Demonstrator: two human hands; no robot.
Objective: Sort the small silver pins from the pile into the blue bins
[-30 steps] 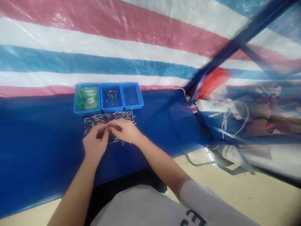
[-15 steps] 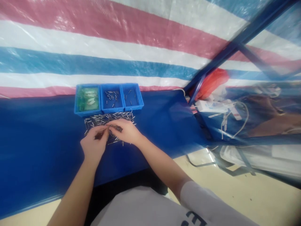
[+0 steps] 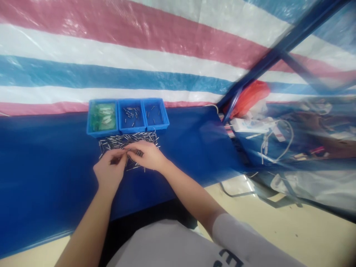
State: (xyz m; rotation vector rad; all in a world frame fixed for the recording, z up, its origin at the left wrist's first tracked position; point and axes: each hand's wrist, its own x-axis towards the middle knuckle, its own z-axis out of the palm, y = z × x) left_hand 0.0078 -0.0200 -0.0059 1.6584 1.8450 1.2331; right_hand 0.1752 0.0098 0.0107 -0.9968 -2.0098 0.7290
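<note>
My left hand (image 3: 110, 167) and my right hand (image 3: 147, 155) meet fingertip to fingertip over a pile of small metal pins (image 3: 119, 141) on the blue table. Both are closed in a pinch. Whatever lies between the fingertips is too small and blurred to name. Just behind the pile stands a joined row of blue bins. The left bin (image 3: 88, 122) holds green and whitish pieces, apparently in plastic bags. Several short metal pins lie in the middle bin (image 3: 132, 130), and a few more in the right bin (image 3: 155, 118).
The blue table (image 3: 50, 178) runs up to a striped plastic sheet (image 3: 111, 78) at the back. A blue metal frame (image 3: 261, 66) slants up at the right. Beyond it are a red bag (image 3: 251, 98), a white power strip (image 3: 251, 125) and loose cables (image 3: 290, 137).
My hands stay pinched together over the pile with hardly any movement. The view has shifted very slightly. At the far right, the blurred items under the frame look different.
</note>
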